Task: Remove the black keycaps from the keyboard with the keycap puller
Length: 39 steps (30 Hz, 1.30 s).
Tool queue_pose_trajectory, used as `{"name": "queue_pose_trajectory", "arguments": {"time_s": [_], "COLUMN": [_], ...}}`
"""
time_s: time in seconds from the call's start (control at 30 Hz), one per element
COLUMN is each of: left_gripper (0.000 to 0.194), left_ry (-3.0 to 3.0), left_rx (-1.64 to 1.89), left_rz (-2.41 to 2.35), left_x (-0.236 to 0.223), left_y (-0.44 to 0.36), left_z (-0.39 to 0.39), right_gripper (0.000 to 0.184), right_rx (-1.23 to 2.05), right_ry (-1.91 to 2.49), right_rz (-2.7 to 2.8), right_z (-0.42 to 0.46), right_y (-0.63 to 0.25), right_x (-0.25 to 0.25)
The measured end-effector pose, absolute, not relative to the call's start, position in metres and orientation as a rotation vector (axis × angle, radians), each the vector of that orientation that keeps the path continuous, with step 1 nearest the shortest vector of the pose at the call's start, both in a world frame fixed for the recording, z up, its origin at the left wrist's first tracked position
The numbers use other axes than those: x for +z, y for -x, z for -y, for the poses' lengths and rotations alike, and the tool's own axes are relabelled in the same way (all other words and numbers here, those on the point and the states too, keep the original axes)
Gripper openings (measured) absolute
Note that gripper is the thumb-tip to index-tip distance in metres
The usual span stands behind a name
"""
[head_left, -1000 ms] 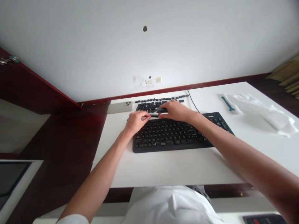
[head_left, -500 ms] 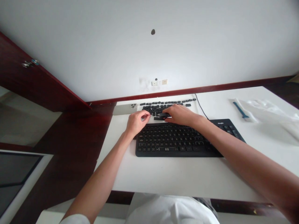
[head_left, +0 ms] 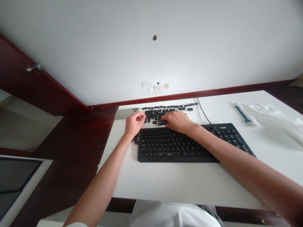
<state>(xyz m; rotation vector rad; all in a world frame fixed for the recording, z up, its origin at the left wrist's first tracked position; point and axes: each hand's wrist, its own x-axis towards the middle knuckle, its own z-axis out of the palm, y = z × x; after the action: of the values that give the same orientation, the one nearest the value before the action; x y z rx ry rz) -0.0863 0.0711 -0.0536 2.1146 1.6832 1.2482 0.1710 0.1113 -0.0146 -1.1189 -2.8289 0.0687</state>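
Loose black keycaps (head_left: 156,114) lie in rows on the white counter (head_left: 189,186), just behind a black keyboard (head_left: 170,148).
Right hand (head_left: 177,122) grips a dark strip (head_left: 162,123) at the keyboard's top edge; left hand (head_left: 134,123) curls closed near a phone (head_left: 124,114), below a white wall (head_left: 151,53).

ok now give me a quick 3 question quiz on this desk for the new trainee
1. Which hand is closer to the smartphone?
2. True or false: the loose keycaps lie on the wall side of the black keyboard.
3. What lies beside the crumpled plastic?
a) a mug
b) a blue-handled tool
c) a stapler

Key: 1. left hand; 2. true; 3. b
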Motion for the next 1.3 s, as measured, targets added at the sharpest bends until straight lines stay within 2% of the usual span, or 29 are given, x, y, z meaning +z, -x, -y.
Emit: {"name": "queue_pose_trajectory", "arguments": {"time_s": [0.27,0.73,1.3], "left_gripper": [0.007,0.012,0.014], "left_ry": [-2.436,-2.5,-2.482], "left_rx": [1.037,0.796,0.775], "left_rz": [-1.684,-1.646,-1.641], "left_x": [-0.041,-0.049,-0.05], "left_y": [0.08,0.069,0.069], "left_z": [-0.067,-0.065,-0.065], "right_gripper": [0.019,0.016,0.022], "right_rx": [0.023,0.026,0.035], "right_ry": [1.103,1.135,1.122], "right_rz": [2.794,2.786,2.778], "right_z": [-0.112,-0.113,-0.114], "right_y": [-0.165,-0.161,-0.161], "right_x": [-0.021,-0.02,-0.02]}}
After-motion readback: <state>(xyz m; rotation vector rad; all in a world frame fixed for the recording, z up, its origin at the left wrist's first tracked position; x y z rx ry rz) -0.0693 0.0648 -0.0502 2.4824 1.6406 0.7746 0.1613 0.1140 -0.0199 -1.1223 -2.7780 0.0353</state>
